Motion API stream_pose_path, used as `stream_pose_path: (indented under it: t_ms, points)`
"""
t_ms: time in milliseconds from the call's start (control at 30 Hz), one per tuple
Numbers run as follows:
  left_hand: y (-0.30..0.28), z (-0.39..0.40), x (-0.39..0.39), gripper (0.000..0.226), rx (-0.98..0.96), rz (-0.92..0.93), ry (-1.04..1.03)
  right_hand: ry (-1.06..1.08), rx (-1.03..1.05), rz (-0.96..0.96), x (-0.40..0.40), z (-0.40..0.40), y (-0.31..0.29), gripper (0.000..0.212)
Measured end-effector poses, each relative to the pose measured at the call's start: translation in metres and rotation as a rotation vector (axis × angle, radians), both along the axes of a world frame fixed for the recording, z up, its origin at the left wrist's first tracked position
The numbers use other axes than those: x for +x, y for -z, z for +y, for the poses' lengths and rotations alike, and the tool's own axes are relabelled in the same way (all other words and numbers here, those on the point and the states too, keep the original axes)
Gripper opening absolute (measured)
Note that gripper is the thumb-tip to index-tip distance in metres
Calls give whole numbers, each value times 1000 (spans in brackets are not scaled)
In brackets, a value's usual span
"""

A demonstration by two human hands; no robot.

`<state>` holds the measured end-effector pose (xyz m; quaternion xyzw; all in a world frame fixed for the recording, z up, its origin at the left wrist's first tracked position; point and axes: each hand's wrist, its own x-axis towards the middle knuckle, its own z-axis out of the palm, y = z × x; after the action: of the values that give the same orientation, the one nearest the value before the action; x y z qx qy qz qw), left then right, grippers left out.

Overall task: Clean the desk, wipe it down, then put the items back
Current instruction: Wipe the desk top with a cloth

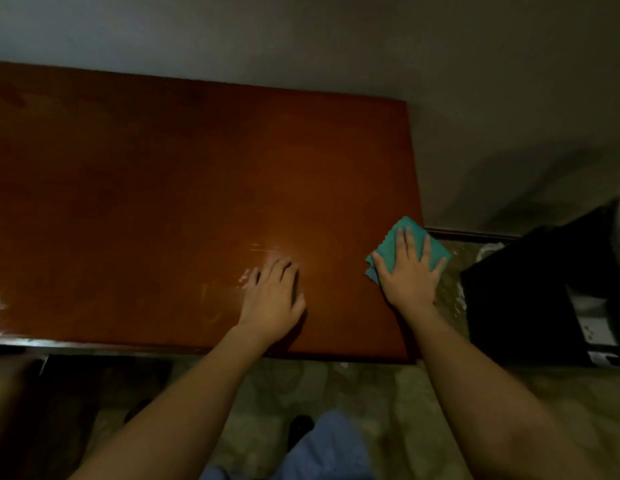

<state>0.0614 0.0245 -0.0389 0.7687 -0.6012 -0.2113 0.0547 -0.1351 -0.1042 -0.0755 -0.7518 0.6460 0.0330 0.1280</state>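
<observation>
At right of centre, the right hand (410,271) presses a green cloth (395,245) flat, fingers spread, onto the desk (163,174) corner for wiping; the left hand (272,299) rests open, probably bracing.

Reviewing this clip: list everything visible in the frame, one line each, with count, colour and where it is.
desk: one, reddish-brown wood, fills the left and middle of the view, against the wall; pale scuffs near the front middle
cloth: one, teal, flat at the desk's right edge, partly overhanging it
wall: one, grey-white, behind and right of the desk
floor: patterned, greenish-beige, below the desk's front edge
dark object: one, black, on the floor right of the desk; too dim to identify
trouser leg: one, blue, bottom centre
left hand: one, flat on the bare desk
right hand: one, fingers spread, pressing on the cloth; no curled grip
</observation>
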Motion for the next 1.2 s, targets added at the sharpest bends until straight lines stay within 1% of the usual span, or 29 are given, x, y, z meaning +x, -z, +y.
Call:
stream_pose_path:
  t_ms: [100,233,300,367,433,600,700,1000,1200]
  points:
    - [1,-6,-11,56,4,-12,35,74,41,-14,-20,12,-1,72]
    - [-1,-11,-13,56,-11,-13,61,10,44,24,-31,34,-2,71]
    - [-2,-10,-7,56,-17,-11,63,8,53,52,-26,44,-1,71]
    - [-4,-8,5,56,-23,-10,50,7,53,74,-12,52,-1,76]
    - [-5,-3,22,56,-26,-9,25,-44,52,69,10,62,0,81]
    - [-9,25,87,54,-65,-33,-98,-276,83,75,101,87,0,79]
    - [-9,49,138,57,-58,-45,-197,-361,86,72,164,98,-2,80]
    - [-15,144,317,57,-55,-75,-552,-639,98,108,361,153,-6,80]
    - [-11,206,436,57,-45,-62,-720,-842,73,156,509,200,-10,87]
